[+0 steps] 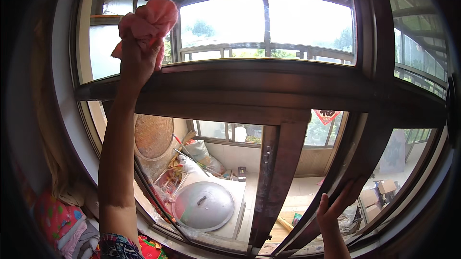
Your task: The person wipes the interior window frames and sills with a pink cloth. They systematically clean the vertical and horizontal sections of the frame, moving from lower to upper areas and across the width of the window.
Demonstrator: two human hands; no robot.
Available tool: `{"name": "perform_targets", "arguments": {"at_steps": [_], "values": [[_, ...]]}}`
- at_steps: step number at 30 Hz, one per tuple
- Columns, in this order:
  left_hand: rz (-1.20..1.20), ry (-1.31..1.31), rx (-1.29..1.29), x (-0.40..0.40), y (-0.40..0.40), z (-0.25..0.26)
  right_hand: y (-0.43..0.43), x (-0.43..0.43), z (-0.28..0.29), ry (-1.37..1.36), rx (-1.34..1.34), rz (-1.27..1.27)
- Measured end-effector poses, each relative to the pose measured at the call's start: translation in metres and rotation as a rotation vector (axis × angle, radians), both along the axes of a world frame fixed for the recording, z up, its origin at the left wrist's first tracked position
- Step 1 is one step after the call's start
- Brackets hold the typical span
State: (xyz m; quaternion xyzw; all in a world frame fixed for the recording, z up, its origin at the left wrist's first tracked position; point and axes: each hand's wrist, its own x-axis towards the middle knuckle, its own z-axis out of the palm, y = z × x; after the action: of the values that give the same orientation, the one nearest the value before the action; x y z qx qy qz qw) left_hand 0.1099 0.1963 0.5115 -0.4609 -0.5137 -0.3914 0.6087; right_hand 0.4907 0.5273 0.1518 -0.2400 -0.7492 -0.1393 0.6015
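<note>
My left hand (138, 59) is raised at the upper left and grips a crumpled pink cloth (153, 21). The cloth is in front of the upper glass pane (223, 21), just above the dark crossbar (230, 82) of the window frame. Whether it presses on the glass is hard to tell. Lower right, my right hand (335, 205) rests against a dark upright (363, 154) of the sliding window, thumb apart from the fingers. Between the two hands stands another dark upright (281, 172), beside a gap in the lower window.
Beyond the window are a large round metal lid (203, 205), a round woven tray (154, 134), stuffed sacks (201, 152) and cardboard boxes (371, 199). On my side, a beige curtain (54, 151) hangs at the left above folded patterned fabric (57, 219).
</note>
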Motion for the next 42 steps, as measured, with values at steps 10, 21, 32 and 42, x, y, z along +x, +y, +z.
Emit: {"name": "perform_targets", "arguments": {"at_steps": [10, 21, 32, 42], "values": [[-0.069, 0.089, -0.158, 0.215, 0.213, -0.003, -0.010, 0.038, 0.036, 0.001, 0.173, 0.384], [-0.062, -0.041, -0.058, 0.121, 0.143, 0.004, 0.036, 0.086, 0.177, -0.129, 0.386, 0.527], [-0.464, -0.235, 0.053, 0.197, 0.215, 0.052, 0.046, 0.068, 0.199, -0.182, 0.461, 0.720], [-0.294, 0.200, 0.051, 0.304, 0.292, 0.024, 0.059, 0.059, 0.289, 0.248, 0.665, 0.535]]}}
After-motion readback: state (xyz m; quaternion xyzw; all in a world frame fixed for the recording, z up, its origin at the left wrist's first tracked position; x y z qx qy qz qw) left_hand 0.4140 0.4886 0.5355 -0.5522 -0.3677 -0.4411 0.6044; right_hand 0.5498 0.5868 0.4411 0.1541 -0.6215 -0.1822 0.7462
